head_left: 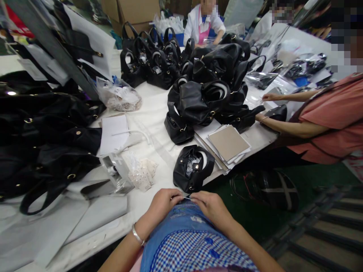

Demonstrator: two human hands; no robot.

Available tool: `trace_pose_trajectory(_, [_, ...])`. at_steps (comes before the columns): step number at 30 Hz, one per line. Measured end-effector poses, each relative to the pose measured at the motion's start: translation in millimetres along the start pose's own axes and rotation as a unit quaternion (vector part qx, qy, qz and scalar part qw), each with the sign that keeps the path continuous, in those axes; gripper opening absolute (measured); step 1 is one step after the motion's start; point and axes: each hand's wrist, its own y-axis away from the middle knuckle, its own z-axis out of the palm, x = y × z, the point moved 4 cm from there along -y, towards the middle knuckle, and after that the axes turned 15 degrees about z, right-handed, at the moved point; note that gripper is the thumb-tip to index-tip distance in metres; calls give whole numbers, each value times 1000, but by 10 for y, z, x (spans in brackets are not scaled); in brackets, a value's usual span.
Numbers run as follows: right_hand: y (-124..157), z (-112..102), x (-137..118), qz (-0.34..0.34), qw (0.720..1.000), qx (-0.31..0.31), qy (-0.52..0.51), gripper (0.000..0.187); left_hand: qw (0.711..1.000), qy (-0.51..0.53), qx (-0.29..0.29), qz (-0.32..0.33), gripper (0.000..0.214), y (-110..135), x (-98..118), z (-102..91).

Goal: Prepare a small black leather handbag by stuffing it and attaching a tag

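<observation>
My left hand and my right hand meet close to my body, just over my blue checked apron. Both hands are closed in a pinch on a thin pale strand stretched between them; I cannot tell what it is. A silver bangle sits on my left wrist. Directly beyond the hands, a small black handbag stands on the white table near its front edge. A heap of pale paper tags lies to the left of the bag.
Black handbags are piled at the table's centre, back and left. A stack of grey cards lies right of the small bag. A person in a salmon top reaches in from the right; another sits at the far end.
</observation>
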Motion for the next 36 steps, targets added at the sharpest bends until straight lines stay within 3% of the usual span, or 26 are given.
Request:
trace_pose_trajectory(5, [138, -183, 236, 31, 997, -10, 63, 26, 995, -99, -16, 14, 19, -100, -84, -55])
trace_pose_trajectory(10, [254, -335, 332, 51, 997, 37, 54, 21, 999, -30, -2, 38, 21, -212, -188, 27])
trace_pose_trajectory(16, [400, -498, 297, 110, 991, 77, 21, 23, 986, -3, 165, 37, 24, -424, -348, -46])
trace_pose_trajectory(21, [528, -661, 188, 119, 987, 105, 0, 26, 972, 145, 187, -15, 21, -489, -347, 61])
trace_pose_trajectory(24, [583, -743, 112, 105, 988, 116, -7, 26, 942, 270, 185, -75, 20, -363, -347, 296])
trace_pose_trajectory(28, [557, -768, 44, 70, 991, 108, -23, 26, 881, 403, 202, -145, 23, -175, -327, 612])
trace_pose_trajectory(36, [346, -658, 114, -20, 997, 61, -42, 22, 800, 509, 255, -191, 38, -139, -87, 809])
